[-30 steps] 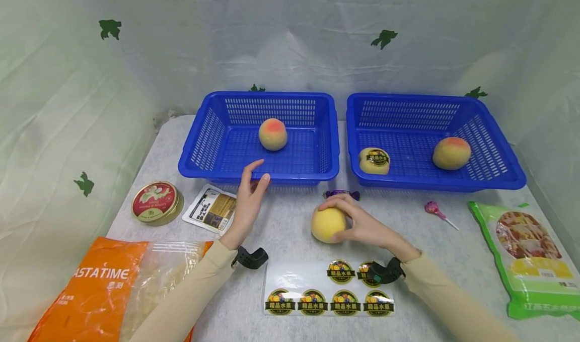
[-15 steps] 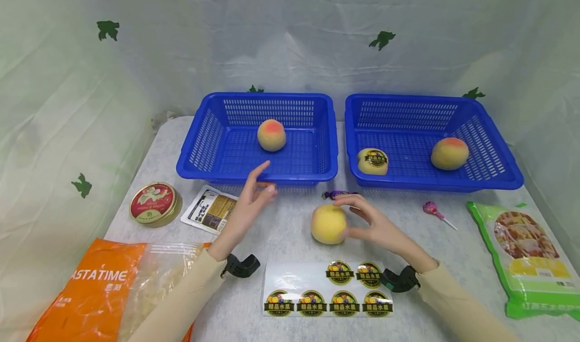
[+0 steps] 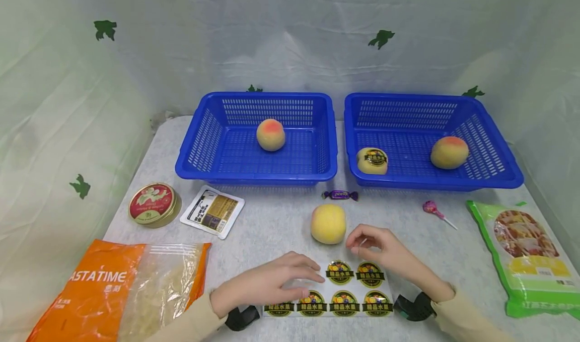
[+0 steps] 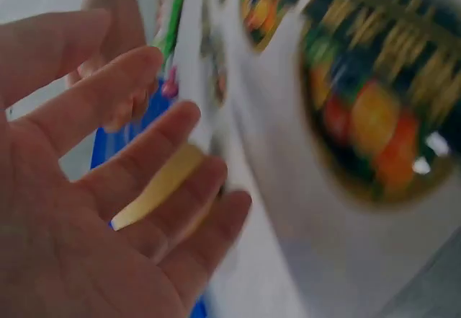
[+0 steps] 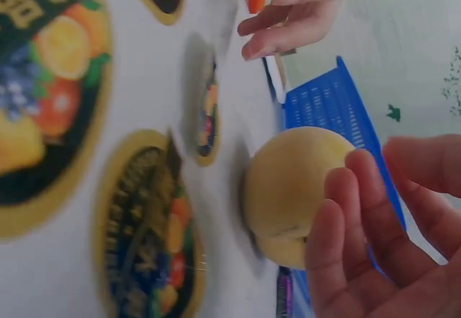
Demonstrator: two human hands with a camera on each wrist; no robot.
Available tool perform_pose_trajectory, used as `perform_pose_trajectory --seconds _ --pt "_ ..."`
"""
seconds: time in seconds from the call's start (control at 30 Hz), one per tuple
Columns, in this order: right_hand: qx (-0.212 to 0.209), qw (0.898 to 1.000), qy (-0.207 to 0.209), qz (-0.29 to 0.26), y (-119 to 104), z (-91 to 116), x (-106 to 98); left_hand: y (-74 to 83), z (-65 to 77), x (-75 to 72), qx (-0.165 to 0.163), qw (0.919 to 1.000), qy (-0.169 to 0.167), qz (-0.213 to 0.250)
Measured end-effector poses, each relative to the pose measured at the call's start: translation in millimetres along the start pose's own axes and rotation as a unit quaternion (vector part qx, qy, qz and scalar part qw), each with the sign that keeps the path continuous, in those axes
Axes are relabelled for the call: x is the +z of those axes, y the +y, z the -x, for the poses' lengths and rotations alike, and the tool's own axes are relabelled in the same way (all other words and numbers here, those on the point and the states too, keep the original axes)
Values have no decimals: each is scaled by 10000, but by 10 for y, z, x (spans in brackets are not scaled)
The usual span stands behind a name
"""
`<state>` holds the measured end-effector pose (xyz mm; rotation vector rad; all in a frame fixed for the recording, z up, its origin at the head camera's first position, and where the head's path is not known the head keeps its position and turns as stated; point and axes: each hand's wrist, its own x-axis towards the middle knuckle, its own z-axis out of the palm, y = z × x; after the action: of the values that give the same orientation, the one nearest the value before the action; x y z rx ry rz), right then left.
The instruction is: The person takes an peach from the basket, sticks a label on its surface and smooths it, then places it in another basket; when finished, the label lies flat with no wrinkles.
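Observation:
A yellow peach point(image 3: 328, 224) sits on the table in the middle of the head view, touched by neither hand. In front of it lies a white sheet of round fruit stickers point(image 3: 355, 287). My left hand point(image 3: 272, 281) hovers over the sheet's left part with its fingers extended, hiding some of it. My right hand point(image 3: 380, 251) is just right of the peach, above the sheet's back right corner, fingers loosely bent and holding nothing. The right wrist view shows the peach point(image 5: 292, 181) beyond the sheet, beside the right fingertips point(image 5: 358, 161).
Behind stand two blue baskets: the left basket point(image 3: 256, 177) holds one peach, the right basket point(image 3: 435, 182) two, one stickered. A wrapped candy point(image 3: 341, 195), lollipop point(image 3: 433, 209) and green bag point(image 3: 534, 261) lie rightward; a tin point(image 3: 154, 204), flat packet point(image 3: 213, 211) and orange pasta bag point(image 3: 104, 286) leftward.
My right hand has let go of the peach and drawn back toward the sheet. My left hand has come down from near the left basket to the sticker sheet. The peach stays put.

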<state>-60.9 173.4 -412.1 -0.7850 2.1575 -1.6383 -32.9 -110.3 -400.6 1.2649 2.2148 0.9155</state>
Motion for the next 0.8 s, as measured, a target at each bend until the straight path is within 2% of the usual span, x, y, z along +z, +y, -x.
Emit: perform_pose_trajectory --seconds 0.13,0.3,0.57,0.8 --pt "67 9989 -391 237 48 47 82 54 20 147 15 9957 -457 -802" --pt "238 9953 -572 743 80 64 184 51 40 221 13 9876 -586 -1454" --pt "374 9879 -381 1456 114 62 272 -8 13 247 -14 9808 -363 -1917" --pt "399 9847 -337 1661 136 83 314 -29 -2 246 -16 9803 -308 -1951"
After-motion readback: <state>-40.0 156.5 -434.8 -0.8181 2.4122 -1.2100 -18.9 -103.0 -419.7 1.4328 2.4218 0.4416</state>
